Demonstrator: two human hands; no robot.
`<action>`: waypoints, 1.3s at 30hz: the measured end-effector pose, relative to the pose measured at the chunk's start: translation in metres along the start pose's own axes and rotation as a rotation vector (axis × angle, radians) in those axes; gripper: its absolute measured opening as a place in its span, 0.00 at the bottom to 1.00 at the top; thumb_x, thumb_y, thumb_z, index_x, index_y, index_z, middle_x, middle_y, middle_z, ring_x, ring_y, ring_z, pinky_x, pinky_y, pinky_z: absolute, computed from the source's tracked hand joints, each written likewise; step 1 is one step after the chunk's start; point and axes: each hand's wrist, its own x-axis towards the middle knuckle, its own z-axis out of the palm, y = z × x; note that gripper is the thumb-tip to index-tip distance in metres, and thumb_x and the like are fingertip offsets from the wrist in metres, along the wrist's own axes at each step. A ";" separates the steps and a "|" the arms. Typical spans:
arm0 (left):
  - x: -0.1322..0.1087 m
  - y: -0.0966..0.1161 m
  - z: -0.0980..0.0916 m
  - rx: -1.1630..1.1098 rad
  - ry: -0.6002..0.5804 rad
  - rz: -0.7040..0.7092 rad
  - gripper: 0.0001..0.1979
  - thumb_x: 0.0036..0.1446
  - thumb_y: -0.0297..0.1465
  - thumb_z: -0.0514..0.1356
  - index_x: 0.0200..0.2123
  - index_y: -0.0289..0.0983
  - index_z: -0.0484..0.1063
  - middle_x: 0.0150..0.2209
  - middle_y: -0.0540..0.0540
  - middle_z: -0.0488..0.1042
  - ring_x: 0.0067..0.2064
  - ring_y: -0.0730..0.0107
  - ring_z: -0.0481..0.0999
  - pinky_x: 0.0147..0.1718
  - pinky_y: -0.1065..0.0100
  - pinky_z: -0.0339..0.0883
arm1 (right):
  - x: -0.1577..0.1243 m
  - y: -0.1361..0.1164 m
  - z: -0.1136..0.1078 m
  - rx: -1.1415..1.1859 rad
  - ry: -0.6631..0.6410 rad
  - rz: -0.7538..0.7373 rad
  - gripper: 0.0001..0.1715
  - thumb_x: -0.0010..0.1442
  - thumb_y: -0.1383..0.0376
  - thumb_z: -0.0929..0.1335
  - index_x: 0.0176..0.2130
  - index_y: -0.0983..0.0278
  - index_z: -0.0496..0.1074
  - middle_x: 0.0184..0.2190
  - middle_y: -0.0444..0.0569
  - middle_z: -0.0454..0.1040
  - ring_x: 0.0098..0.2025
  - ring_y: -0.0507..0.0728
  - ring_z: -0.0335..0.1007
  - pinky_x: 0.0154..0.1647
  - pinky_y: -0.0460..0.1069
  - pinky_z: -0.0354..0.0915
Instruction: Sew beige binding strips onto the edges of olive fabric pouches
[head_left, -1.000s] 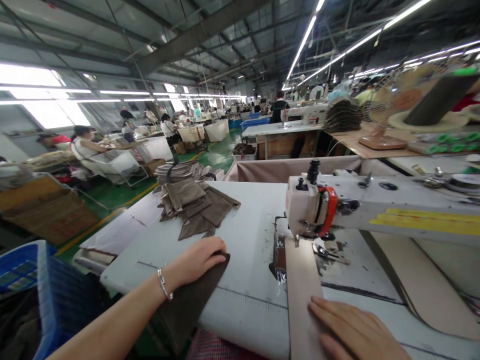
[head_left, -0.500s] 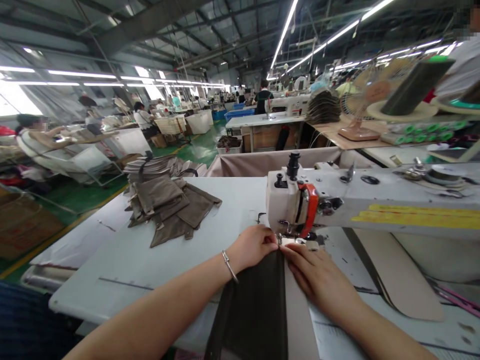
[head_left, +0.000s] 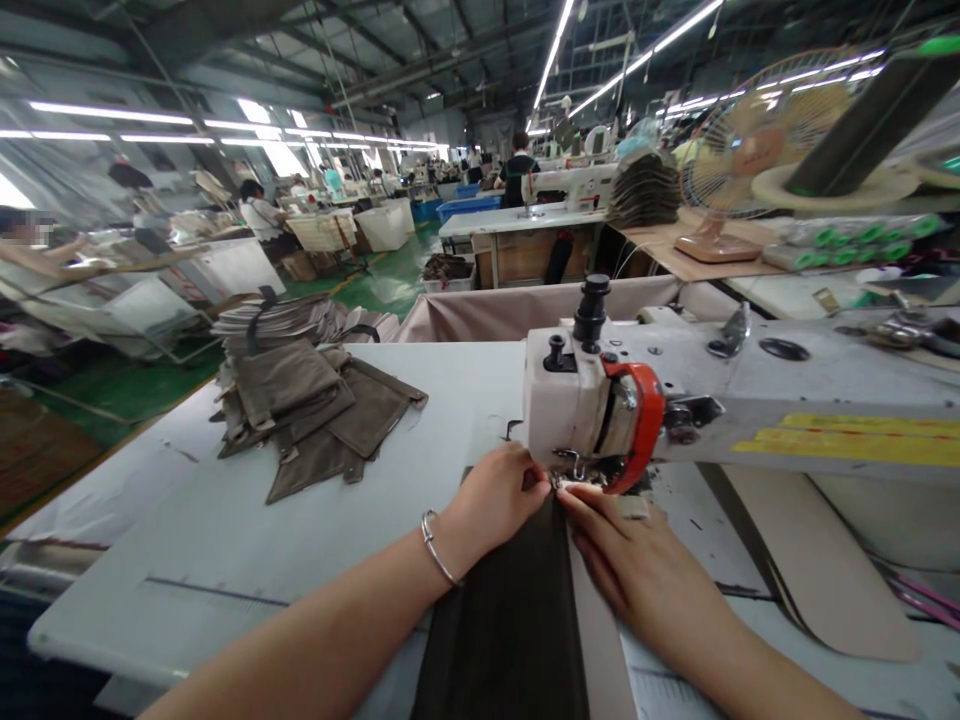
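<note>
Pinching far R corner of dark cloth (head_left: 517,620) w/ closed thumb & fingers of L hand (head_left: 499,505), lower ctr of frame, right under sewing machine (head_left: 562,395). Resting R hand (head_left: 630,540) over pale strip (head_left: 606,640) alongside; can't tell if gripping. Prob. best to keep cloth edge parallel to strip, press both flat, mind fingertips so nr machine. Tight there: orange guard (head_left: 651,425) just above R hand. Also cloth pile (head_left: 292,390) mid-left, fan (head_left: 750,155) upper right, neither in way.
</note>
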 end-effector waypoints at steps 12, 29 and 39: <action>-0.024 0.003 -0.002 0.206 -0.039 0.219 0.07 0.62 0.29 0.57 0.41 0.37 0.73 0.45 0.46 0.74 0.51 0.63 0.69 0.54 0.63 0.61 | -0.004 -0.001 -0.006 0.058 -0.019 -0.032 0.24 0.65 0.66 0.61 0.60 0.58 0.60 0.57 0.50 0.63 0.54 0.61 0.60 0.52 0.59 0.61; -0.032 -0.003 0.006 0.313 -0.099 0.305 0.12 0.66 0.31 0.52 0.49 0.34 0.69 0.54 0.43 0.69 0.59 0.65 0.65 0.61 0.62 0.57 | -0.001 -0.002 -0.008 0.010 0.001 -0.027 0.24 0.64 0.67 0.61 0.58 0.60 0.63 0.53 0.53 0.68 0.48 0.61 0.65 0.46 0.58 0.63; -0.132 0.032 -0.008 0.193 -0.311 0.484 0.20 0.64 0.38 0.55 0.57 0.36 0.64 0.60 0.43 0.64 0.64 0.64 0.58 0.66 0.56 0.46 | -0.053 -0.041 -0.034 0.103 -0.041 0.017 0.22 0.65 0.63 0.62 0.58 0.56 0.63 0.55 0.50 0.66 0.54 0.60 0.62 0.51 0.58 0.61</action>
